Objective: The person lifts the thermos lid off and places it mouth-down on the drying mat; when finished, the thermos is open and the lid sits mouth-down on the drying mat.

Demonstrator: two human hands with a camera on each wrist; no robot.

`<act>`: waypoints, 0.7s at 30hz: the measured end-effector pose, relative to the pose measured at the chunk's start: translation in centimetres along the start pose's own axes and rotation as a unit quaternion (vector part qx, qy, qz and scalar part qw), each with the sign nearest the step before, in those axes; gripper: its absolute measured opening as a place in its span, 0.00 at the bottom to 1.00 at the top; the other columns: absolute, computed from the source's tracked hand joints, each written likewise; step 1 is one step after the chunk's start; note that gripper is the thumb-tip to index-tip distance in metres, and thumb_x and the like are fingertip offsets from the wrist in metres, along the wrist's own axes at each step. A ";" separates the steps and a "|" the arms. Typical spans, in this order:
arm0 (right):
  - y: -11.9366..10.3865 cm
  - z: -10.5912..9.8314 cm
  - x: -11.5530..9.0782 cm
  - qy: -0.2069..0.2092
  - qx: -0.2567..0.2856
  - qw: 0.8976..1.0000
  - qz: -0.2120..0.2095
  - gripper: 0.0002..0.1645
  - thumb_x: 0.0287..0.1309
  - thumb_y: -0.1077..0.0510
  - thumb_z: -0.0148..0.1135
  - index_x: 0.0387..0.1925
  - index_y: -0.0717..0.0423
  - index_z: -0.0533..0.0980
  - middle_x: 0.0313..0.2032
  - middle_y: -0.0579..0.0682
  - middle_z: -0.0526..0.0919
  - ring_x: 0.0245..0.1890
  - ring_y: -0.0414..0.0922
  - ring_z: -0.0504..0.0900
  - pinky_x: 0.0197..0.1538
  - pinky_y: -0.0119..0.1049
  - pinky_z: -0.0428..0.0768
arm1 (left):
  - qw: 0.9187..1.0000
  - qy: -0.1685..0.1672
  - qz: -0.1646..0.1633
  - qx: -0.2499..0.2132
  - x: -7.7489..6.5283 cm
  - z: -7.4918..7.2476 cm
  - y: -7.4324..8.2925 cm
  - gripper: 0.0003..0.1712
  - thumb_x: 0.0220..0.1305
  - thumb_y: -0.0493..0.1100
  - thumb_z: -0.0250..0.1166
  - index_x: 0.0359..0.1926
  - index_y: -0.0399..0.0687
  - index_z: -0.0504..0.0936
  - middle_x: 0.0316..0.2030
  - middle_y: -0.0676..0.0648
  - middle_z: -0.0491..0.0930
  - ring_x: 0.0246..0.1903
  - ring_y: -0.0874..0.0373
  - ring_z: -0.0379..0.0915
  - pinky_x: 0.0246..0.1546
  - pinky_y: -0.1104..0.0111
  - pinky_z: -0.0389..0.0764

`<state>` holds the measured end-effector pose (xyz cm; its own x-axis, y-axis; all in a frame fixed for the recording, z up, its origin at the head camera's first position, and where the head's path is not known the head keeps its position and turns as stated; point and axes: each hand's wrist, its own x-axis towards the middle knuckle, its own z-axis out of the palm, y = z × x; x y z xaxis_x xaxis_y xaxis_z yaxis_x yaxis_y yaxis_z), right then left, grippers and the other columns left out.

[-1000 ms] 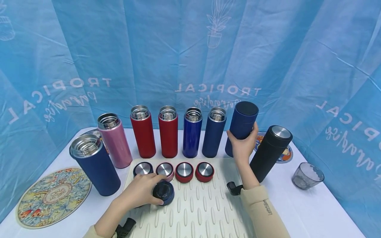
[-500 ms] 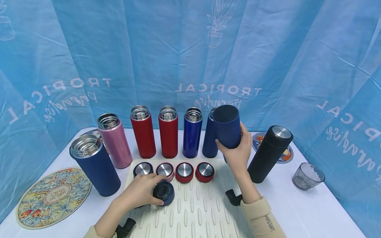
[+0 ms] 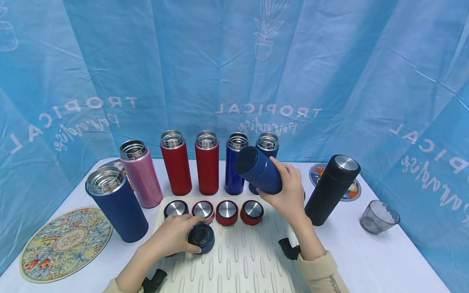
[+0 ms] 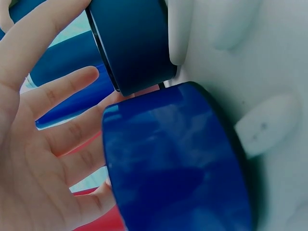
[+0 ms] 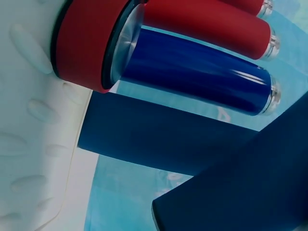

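Note:
My right hand (image 3: pixel 287 193) grips a navy thermos bottle (image 3: pixel 269 175), tilted so its flat black end points up and left. In the right wrist view this bottle (image 5: pixel 240 187) crosses the lower right corner. My left hand (image 3: pixel 179 234) rests on the light mat (image 3: pixel 249 260), thumb and forefinger about a navy lid (image 3: pixel 203 240) with a dark top. Beside it, in the left wrist view, stands a shiny blue lid (image 4: pixel 173 159), mostly hidden under the hand from above. Farther back on the mat, silver-topped lids sit in a row: navy (image 3: pixel 176 208), pink (image 3: pixel 203 209) and two red (image 3: pixel 227 211).
Lidless bottles stand behind the mat: two red (image 3: pixel 207 171), shiny blue (image 3: pixel 233 175) and navy (image 3: pixel 267 142). Pink (image 3: pixel 144 179) and wide navy (image 3: pixel 122 211) ones stand left. Right are a black thermos (image 3: pixel 327 195) and a smoky glass (image 3: pixel 379 217). A patterned placemat (image 3: pixel 66 244) lies left.
My right hand has brought the navy thermos left and forward from beside the black one, tipping it over to the left. My left hand has stayed at the navy lid.

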<state>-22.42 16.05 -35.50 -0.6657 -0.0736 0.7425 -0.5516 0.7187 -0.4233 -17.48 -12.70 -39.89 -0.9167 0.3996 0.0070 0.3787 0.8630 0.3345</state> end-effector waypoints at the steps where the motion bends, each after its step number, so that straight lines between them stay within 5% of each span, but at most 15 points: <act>1: -0.1 0.0 0.0 -0.004 -0.006 1.000 -0.009 0.54 0.27 0.58 0.80 0.62 0.45 0.65 0.51 0.58 0.72 0.51 0.56 0.67 0.48 0.58 0.71 | 1.000 0.000 0.000 0.000 0.0 0.0 0.0 0.40 0.31 0.55 0.79 0.51 0.52 0.78 0.45 0.43 0.80 0.46 0.47 0.75 0.50 0.41 0.67; 14: -0.4 -0.3 -0.2 -0.033 -0.067 0.995 -0.060 0.54 0.26 0.57 0.80 0.61 0.42 0.66 0.50 0.57 0.74 0.48 0.56 0.70 0.47 0.56 0.73 | 1.000 -0.013 -0.007 0.001 0.0 -0.4 0.0 0.40 0.32 0.56 0.79 0.51 0.53 0.78 0.47 0.44 0.79 0.49 0.47 0.74 0.51 0.39 0.66; 21: -0.4 -0.3 -0.2 -0.055 -0.082 0.992 -0.076 0.53 0.27 0.55 0.80 0.61 0.41 0.66 0.50 0.57 0.75 0.48 0.55 0.70 0.48 0.54 0.73 | 1.000 0.016 0.008 -0.025 0.5 -2.4 -0.3 0.41 0.35 0.57 0.77 0.54 0.52 0.76 0.45 0.49 0.80 0.49 0.49 0.73 0.51 0.41 0.68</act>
<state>-21.95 15.99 -35.33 -0.6376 -0.2584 0.7257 -0.5660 0.7962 -0.2138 -18.34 -13.48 -37.76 -0.9144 0.4027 0.0421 0.3872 0.8395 0.3812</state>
